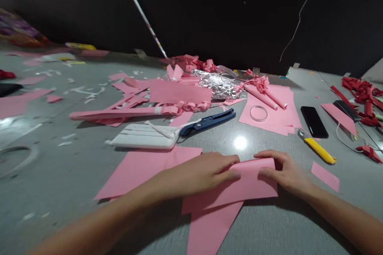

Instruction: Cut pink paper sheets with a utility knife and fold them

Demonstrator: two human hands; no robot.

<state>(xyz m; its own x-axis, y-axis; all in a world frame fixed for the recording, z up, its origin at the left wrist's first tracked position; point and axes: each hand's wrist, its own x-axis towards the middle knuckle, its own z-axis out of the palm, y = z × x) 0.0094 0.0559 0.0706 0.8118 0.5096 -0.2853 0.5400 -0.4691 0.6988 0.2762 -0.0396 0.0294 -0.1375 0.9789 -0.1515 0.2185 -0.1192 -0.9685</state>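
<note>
Both hands rest on a folded pink paper sheet (239, 189) lying on the grey table (60, 175). My left hand (206, 171) lies flat on its left part, fingers stretched out and pressing down. My right hand (283, 171) holds the sheet's right edge, fingers bent over the fold and thumb under or beside it. Another pink sheet (143, 169) lies just left of the hands, and a pink strip (206, 227) pokes out below the folded sheet.
Beyond the hands lie blue scissors (209, 121), a white face mask (146, 135), a yellow utility knife (318, 149), a black phone (314, 121), a clear ring (258, 113) on pink sheets, crumpled foil (218, 83), rolled pink tubes (265, 96), and red scraps (362, 91) at right.
</note>
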